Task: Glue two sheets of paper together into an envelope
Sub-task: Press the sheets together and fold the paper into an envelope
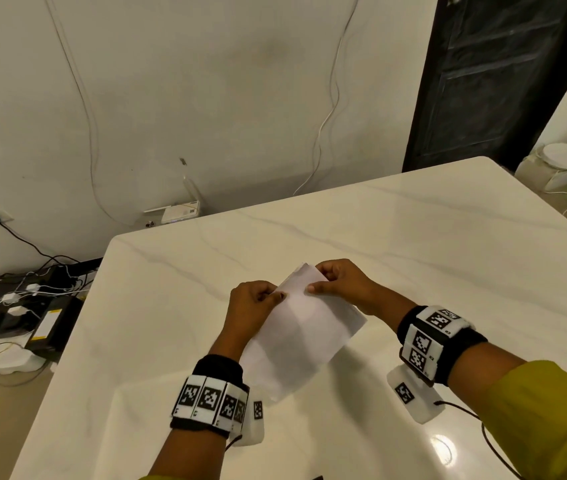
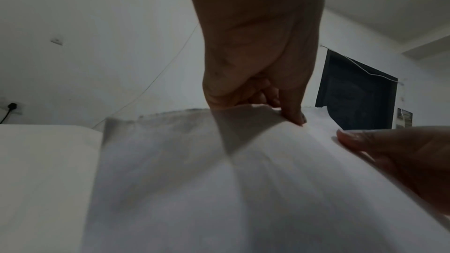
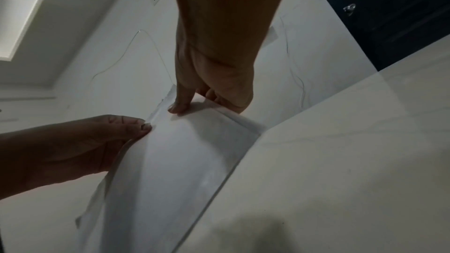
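White sheets of paper (image 1: 301,327) are held together a little above the marble table (image 1: 413,244), tilted with the far end up. My left hand (image 1: 258,299) pinches the sheets' left edge near the top; its thumb lies on the upper face. My right hand (image 1: 337,282) pinches the top right corner. In the left wrist view the paper (image 2: 219,189) fills the lower frame, with the left hand (image 2: 255,76) gripping its far edge. In the right wrist view the right hand (image 3: 209,88) holds the paper (image 3: 175,170) at its top, and the sheets' edges show slightly offset.
Wrist-camera units hang under both wrists just above the table (image 1: 417,396). A wall stands behind the table, with a router (image 1: 174,211) and cables on the floor at left (image 1: 26,299). A dark door (image 1: 493,74) is at the back right.
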